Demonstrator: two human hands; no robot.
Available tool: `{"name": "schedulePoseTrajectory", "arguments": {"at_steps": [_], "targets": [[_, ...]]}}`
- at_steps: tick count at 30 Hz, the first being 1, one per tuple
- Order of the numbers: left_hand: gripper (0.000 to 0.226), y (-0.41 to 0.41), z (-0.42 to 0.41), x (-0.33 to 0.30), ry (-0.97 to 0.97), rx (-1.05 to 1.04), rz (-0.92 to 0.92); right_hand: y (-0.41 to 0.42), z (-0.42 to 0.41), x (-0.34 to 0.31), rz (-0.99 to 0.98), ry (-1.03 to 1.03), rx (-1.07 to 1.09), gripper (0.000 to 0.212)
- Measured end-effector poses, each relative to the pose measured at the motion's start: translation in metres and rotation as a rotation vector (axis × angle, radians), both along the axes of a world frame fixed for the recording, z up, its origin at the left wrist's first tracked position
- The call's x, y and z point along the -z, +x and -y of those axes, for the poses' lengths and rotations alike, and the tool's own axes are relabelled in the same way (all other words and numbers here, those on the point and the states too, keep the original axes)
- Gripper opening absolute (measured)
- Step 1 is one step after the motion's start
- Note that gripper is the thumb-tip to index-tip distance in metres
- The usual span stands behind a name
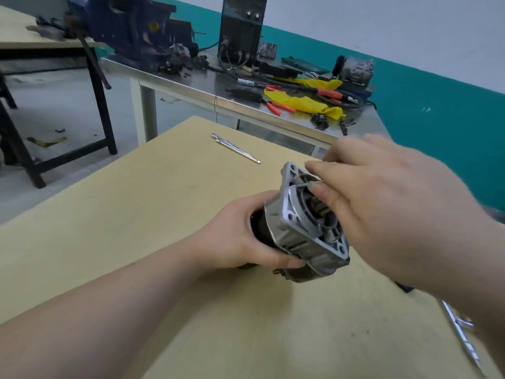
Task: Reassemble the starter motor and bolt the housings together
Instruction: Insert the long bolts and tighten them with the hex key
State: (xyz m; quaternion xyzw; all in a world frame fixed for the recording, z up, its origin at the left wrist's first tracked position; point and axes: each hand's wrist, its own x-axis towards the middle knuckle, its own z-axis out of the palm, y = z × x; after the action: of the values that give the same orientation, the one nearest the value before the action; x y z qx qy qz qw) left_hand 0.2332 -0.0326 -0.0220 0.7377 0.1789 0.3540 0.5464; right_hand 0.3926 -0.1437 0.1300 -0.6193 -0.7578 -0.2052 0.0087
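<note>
The starter motor (306, 233) is held tilted just above the wooden table (136, 220), its grey aluminium nose housing facing up and right. My left hand (237, 236) grips its dark cylindrical body from the left. My right hand (382, 201) reaches over the housing's open face, thumb and forefinger pinching a thin metal bolt (311, 183) at the upper rim. Most of that bolt is hidden by my fingers. A second long bolt (235, 148) lies loose on the table beyond the motor.
A chrome tool (461, 335) lies at the table's right edge, partly under my right forearm. Behind stands a steel bench (191, 83) with a welder (241, 28), blue vise (131, 26), red pliers, cables and a yellow cloth (303, 102).
</note>
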Motion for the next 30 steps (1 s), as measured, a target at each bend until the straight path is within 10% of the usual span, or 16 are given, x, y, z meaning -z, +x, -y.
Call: {"name": "schedulePoseTrajectory", "arguments": {"at_steps": [9, 13, 30], "targets": [[0.074, 0.008, 0.014, 0.003, 0.058, -0.165, -0.033, -0.001, -0.003, 0.058, -0.914, 0.458, -0.010, 0.026], [0.082, 0.013, 0.021, 0.005, 0.054, -0.258, -0.058, -0.001, -0.002, 0.079, -0.789, 0.643, -0.086, 0.005], [0.090, 0.016, 0.033, 0.003, 0.120, -0.473, -0.175, -0.006, -0.003, 0.112, -0.998, 0.555, -0.211, 0.036]]}}
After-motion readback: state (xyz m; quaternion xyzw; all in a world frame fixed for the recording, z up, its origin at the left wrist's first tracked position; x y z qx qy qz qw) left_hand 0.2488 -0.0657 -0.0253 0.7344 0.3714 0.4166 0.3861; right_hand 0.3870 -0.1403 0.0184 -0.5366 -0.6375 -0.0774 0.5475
